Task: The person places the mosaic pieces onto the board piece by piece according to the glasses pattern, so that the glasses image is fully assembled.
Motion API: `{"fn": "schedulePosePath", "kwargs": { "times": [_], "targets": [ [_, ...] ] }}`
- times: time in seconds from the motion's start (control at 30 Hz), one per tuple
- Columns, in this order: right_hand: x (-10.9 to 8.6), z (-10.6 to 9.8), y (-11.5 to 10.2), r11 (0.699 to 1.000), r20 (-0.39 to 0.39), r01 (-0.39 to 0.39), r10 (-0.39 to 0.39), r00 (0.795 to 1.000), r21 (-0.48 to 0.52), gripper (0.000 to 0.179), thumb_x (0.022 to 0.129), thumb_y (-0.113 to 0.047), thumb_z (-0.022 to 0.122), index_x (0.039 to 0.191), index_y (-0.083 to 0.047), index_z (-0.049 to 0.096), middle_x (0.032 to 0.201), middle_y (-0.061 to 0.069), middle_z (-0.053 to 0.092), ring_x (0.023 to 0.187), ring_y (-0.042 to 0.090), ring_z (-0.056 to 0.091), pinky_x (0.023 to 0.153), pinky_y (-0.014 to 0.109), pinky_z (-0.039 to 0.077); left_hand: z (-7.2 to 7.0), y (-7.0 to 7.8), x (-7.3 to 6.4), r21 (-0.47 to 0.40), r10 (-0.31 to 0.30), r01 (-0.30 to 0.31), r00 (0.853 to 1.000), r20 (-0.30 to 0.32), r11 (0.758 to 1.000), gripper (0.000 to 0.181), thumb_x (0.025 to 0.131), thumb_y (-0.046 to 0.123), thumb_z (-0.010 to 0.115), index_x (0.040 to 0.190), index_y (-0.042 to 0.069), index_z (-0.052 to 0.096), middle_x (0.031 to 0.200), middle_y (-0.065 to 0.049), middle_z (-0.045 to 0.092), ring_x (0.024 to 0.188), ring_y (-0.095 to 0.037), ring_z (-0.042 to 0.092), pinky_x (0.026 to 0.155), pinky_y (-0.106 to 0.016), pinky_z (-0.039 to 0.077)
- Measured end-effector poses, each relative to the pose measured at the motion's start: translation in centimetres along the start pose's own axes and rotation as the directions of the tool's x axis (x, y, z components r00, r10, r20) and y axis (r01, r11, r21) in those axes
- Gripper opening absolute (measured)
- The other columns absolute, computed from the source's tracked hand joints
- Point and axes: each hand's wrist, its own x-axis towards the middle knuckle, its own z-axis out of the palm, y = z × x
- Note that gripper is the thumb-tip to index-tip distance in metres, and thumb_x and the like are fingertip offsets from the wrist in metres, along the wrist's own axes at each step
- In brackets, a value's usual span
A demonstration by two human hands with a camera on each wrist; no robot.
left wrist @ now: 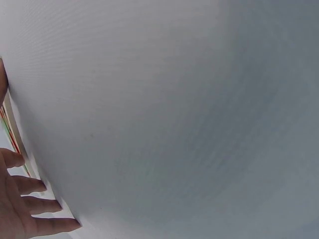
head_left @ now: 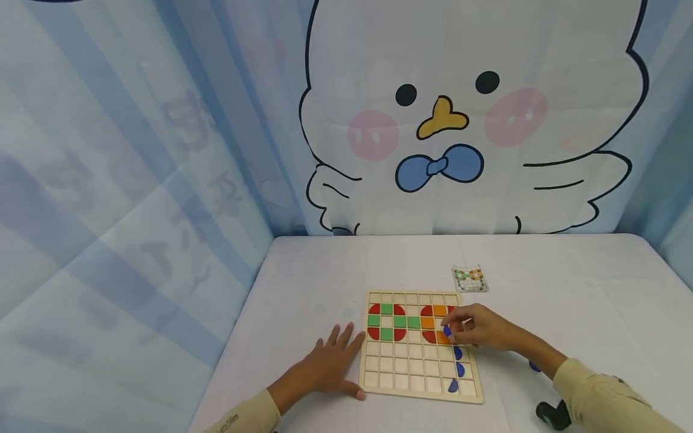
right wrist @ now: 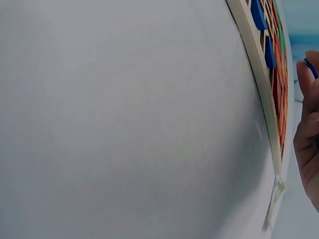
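A wooden grid board (head_left: 395,382) lies on the table, its upper rows holding red quarter-round, green square and orange square pieces. Over its right side, my right hand (head_left: 479,326) pinches a blue rounded piece (head_left: 447,331) between thumb and fingertips. That blue piece (right wrist: 311,68) also shows at the fingertips in the right wrist view. Several more blue pieces (head_left: 460,369) lie loosely on the lower right squares. My left hand (head_left: 331,362) rests spread on the table, thumb and fingertips right at the board's left edge. The right hand covers part of the upper right squares.
Behind the board lies a small pattern card (head_left: 470,279) in a clear sleeve. Another blue piece (head_left: 535,365) sits partly hidden under the right forearm, near a dark object (head_left: 553,415) by the sleeve. A printed curtain (head_left: 433,204) hangs at the table's far edge.
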Motion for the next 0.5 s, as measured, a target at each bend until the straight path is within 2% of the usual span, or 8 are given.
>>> {"fn": "schedulePosePath", "kwargs": {
  "times": [0.17, 0.33, 0.5],
  "targets": [
    [1.8, 2.1, -0.9, 0.996, -0.015, 0.070, -0.071, 0.997, -0.050, 0.021, 0.092, -0.013, 0.072, 0.111, -0.005, 0.072, 0.089, -0.002, 0.066, 0.074, 0.003, 0.056, 0.065, 0.021, 0.051, 0.2, -0.2, 0.2, 0.001, -0.001, 0.001, 1.000, 0.000, 1.000, 0.118, 0.066, 0.076, 0.075, 0.161, 0.031, 0.022, 0.170, -0.006, 0.015, 0.155, -0.039, 0.015, 0.113, -0.067, 0.031],
    [3.3, 4.4, -2.2, 0.995, -0.002, 0.074, -0.075, 0.997, -0.059, 0.022, 0.089, -0.005, 0.069, 0.111, -0.004, 0.072, 0.085, -0.004, 0.065, 0.074, 0.002, 0.056, 0.066, 0.020, 0.050, 0.3, -0.2, 0.2, -0.008, -0.004, 0.004, 1.000, 0.001, 1.000, 0.117, 0.066, 0.076, 0.075, 0.161, 0.030, 0.022, 0.170, -0.006, 0.015, 0.155, -0.039, 0.015, 0.113, -0.067, 0.031],
    [4.8, 6.6, -3.5, 0.992, -0.009, 0.094, -0.095, 0.995, -0.088, 0.021, 0.087, -0.009, 0.072, 0.108, -0.007, 0.075, 0.082, -0.009, 0.066, 0.073, 0.003, 0.056, 0.067, 0.020, 0.051, 0.3, -0.2, 0.1, 0.010, 0.005, -0.005, 1.000, -0.010, 1.000, 0.117, 0.067, 0.078, 0.073, 0.161, 0.030, 0.022, 0.170, -0.007, 0.015, 0.154, -0.039, 0.016, 0.112, -0.067, 0.032]
  ]
}}
